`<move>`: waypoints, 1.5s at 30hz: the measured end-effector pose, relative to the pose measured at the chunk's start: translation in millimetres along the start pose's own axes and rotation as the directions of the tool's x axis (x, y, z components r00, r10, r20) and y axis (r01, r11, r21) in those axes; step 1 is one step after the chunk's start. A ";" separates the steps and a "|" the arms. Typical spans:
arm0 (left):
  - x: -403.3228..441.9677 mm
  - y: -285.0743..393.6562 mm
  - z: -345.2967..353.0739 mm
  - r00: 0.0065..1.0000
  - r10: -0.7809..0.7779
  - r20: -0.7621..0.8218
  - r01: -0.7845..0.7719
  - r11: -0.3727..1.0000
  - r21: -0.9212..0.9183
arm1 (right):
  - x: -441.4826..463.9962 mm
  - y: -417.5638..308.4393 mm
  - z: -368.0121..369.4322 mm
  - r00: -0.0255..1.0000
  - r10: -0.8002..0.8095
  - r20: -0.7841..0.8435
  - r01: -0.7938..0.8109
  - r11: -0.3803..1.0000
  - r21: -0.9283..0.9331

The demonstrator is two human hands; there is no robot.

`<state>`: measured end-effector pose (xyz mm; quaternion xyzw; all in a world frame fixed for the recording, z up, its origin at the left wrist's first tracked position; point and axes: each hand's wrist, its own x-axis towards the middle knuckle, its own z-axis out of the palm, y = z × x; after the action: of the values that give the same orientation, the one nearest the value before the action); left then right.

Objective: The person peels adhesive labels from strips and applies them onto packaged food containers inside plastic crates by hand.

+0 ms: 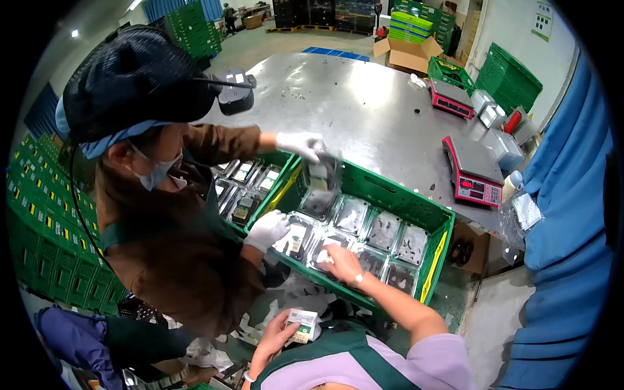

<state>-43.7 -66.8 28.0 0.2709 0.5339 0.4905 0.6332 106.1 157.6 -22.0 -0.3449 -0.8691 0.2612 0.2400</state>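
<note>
My left hand is closed around a small stack of printed labels, held low in front of my green apron. Over the green crate, my right hand reaches down with its fingers pinched at a clear plastic box. A small white piece, which looks like a label, shows at those fingertips. Clear-lidded boxes with dark contents, such as this box, fill the crate in rows. Beside me, a co-worker's gloved hand holds a labelled clear box above the crate; the other gloved hand touches a box.
A second green crate of labelled boxes stands to the left. On the metal table are two red scales. A co-worker in a dark cap stands close on my left. Paper scraps lie below; a blue curtain hangs right.
</note>
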 end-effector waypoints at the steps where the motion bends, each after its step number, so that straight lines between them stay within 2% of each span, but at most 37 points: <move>1: 0.3 2.7 6.1 0.996 0.068 -0.052 -0.061 0.991 0.119 | -12.4 -21.6 -8.3 0.992 -0.083 0.093 0.066 0.982 0.176; 2: 0.9 2.7 7.8 0.997 0.061 -0.052 -0.055 0.991 0.120 | -26.0 -41.3 -14.7 0.970 -0.178 0.164 0.112 0.930 0.350; 4: 7.1 -1.3 8.7 0.984 0.127 -0.128 -0.071 0.926 0.371 | -54.4 -70.4 -21.1 0.916 -0.242 0.319 0.099 0.909 0.405; 6: 14.0 -9.9 6.9 0.986 0.111 -0.123 -0.072 0.955 0.288 | -69.4 -81.9 -22.1 0.940 -0.158 0.303 0.040 0.932 0.361; 8: 17.2 -11.0 4.5 0.997 0.078 -0.015 -0.060 0.862 0.503 | -57.4 -65.6 -28.7 0.997 0.019 0.079 -0.050 0.907 0.419; 9: 12.3 1.8 13.0 0.997 0.073 0.027 -0.076 0.832 0.550 | -46.3 -46.1 -36.2 0.959 0.264 0.101 -0.283 0.900 0.332; 10: 10.6 5.4 15.5 0.997 0.067 0.038 -0.077 0.830 0.553 | -35.1 -25.7 -49.3 0.962 0.274 0.002 -0.269 0.943 0.199; 11: 9.3 7.0 16.9 0.994 0.099 0.052 -0.111 0.809 0.577 | -30.1 4.8 -49.2 0.971 0.197 -0.139 -0.189 0.980 0.067; 12: 9.3 8.3 16.9 0.989 0.133 0.068 -0.147 0.785 0.601 | -31.4 29.3 -50.4 0.980 0.145 -0.133 -0.158 0.983 -0.093; 13: 13.0 -3.8 8.3 0.987 0.115 0.113 -0.158 0.826 0.541 | -37.4 52.5 -40.9 0.963 0.269 -0.033 -0.270 0.941 -0.204; 14: 14.5 -2.3 8.4 0.986 0.114 0.122 -0.163 0.824 0.543 | -47.4 80.6 -26.5 0.949 0.298 0.102 -0.247 0.905 -0.345; 15: 15.6 0.2 9.3 0.920 0.294 0.259 -0.391 0.645 0.656 | -59.3 93.2 -18.5 0.932 0.342 0.116 -0.272 0.876 -0.399; 16: 16.8 2.9 10.8 0.803 0.428 0.414 -0.580 0.404 0.707 | -67.5 99.1 -13.9 0.914 0.385 0.128 -0.291 0.843 -0.452; 17: 13.1 9.5 18.4 0.796 0.476 0.374 -0.551 0.312 0.774 | -70.1 95.6 -15.8 0.926 0.373 0.055 -0.313 0.843 -0.438; 18: 14.8 4.2 17.4 0.792 0.482 0.375 -0.553 0.306 0.775 | -68.3 80.5 -24.0 0.949 0.315 -0.004 -0.281 0.841 -0.463; 19: 13.8 -7.0 13.7 0.942 0.296 0.160 -0.334 0.762 0.555 | -66.1 62.2 -29.1 0.970 0.243 -0.031 -0.238 0.910 -0.339; 20: 10.6 -13.3 11.4 0.999 -0.008 0.047 0.000 0.985 0.171 | -66.2 38.5 -32.3 0.981 0.181 -0.064 -0.190 0.960 -0.204; 21: 6.2 1.7 25.3 0.999 0.036 0.035 -0.037 0.998 0.044 | -66.4 9.4 -36.7 0.980 0.175 0.096 -0.175 0.984 -0.008; 22: 3.4 15.0 39.3 0.997 0.069 -0.038 -0.068 0.996 0.050 | -67.8 -20.1 -40.5 0.960 0.139 0.245 -0.189 0.963 0.194; 24: 18.4 -9.3 18.7 0.984 0.175 0.032 -0.176 0.930 0.323 | -77.4 -63.6 -43.7 0.978 -0.093 0.187 0.020 0.934 0.357; 26: 21.8 -7.2 24.1 0.984 0.178 -0.002 -0.168 0.933 0.318 | -85.7 -79.9 -42.7 0.956 -0.083 0.283 -0.004 0.956 0.293; 27: 23.1 -8.0 23.3 0.994 0.111 -0.009 -0.104 0.949 0.298 | -86.8 -75.1 -37.0 0.977 -0.078 0.201 0.008 0.946 0.324; 28: 24.7 -8.9 23.6 0.999 0.043 -0.014 -0.038 0.960 0.278 | -85.2 -68.2 -40.3 0.999 -0.041 0.031 0.026 0.925 0.379; 30: 22.8 2.5 32.3 0.993 0.100 0.059 -0.114 0.924 0.366 | -78.6 -29.6 -58.7 0.977 0.140 -0.163 -0.098 0.965 0.244; 31: 16.7 15.2 38.0 0.985 0.101 0.142 -0.157 0.865 0.476 | -73.8 -12.5 -86.7 0.981 0.098 -0.170 -0.094 0.995 0.032; 32: 14.7 22.1 40.9 0.970 0.092 0.225 -0.208 0.793 0.572 | -71.1 7.3 -104.7 0.950 0.289 -0.119 -0.304 0.944 -0.126; 33: 14.8 19.6 31.1 0.973 -0.083 0.217 -0.069 0.789 0.611 | -77.1 30.3 -116.9 0.934 0.355 -0.042 -0.355 0.907 -0.227; 34: 15.6 13.8 24.6 0.969 -0.088 0.231 -0.075 0.787 0.613 | -87.3 56.3 -116.6 0.909 0.416 0.032 -0.381 0.858 -0.345; 35: 17.8 7.2 19.8 0.949 -0.065 0.308 -0.128 0.814 0.566 | -96.5 82.6 -111.5 0.854 0.486 0.188 -0.360 0.810 -0.463; 36: 20.1 4.1 17.7 0.924 -0.037 0.381 -0.177 0.840 0.512 | -108.5 96.5 -104.5 0.826 0.514 0.230 -0.348 0.787 -0.510; 37: 23.4 10.2 22.2 0.843 0.115 0.526 -0.461 0.658 0.595 | -119.5 115.0 -92.4 0.745 0.589 0.313 -0.341 0.740 -0.580; 38: 26.6 16.3 26.8 0.719 0.261 0.645 -0.689 0.395 0.608 | -128.8 125.3 -82.5 0.648 0.658 0.383 -0.324 0.693 -0.644; 40: 24.3 6.0 29.6 0.943 0.172 0.285 -0.321 0.697 0.641 | -135.4 114.0 -74.3 0.726 0.664 0.179 -0.423 0.636 -0.646; 41: 21.6 9.0 34.8 0.984 0.006 0.179 -0.092 0.876 0.473 | -132.8 102.8 -73.0 0.841 0.535 0.080 -0.366 0.671 -0.644; 43: 19.3 22.3 57.9 0.992 0.036 0.125 -0.084 0.909 0.409 | -114.2 46.6 -90.4 0.913 0.408 0.030 -0.359 0.835 -0.418; 44: 18.6 25.4 63.7 0.996 0.059 0.071 -0.079 0.938 0.338 | -111.3 27.2 -87.9 0.939 0.323 0.120 -0.299 0.936 -0.184; 45: 24.4 16.1 57.0 0.990 0.056 0.130 -0.096 0.939 0.329 | -107.7 0.9 -89.3 0.950 0.182 0.254 -0.221 0.966 0.134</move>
<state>3.4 -28.2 48.1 0.4237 0.5600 0.3997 0.5893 229.6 105.8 18.8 -0.3775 -0.8278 0.3933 0.1325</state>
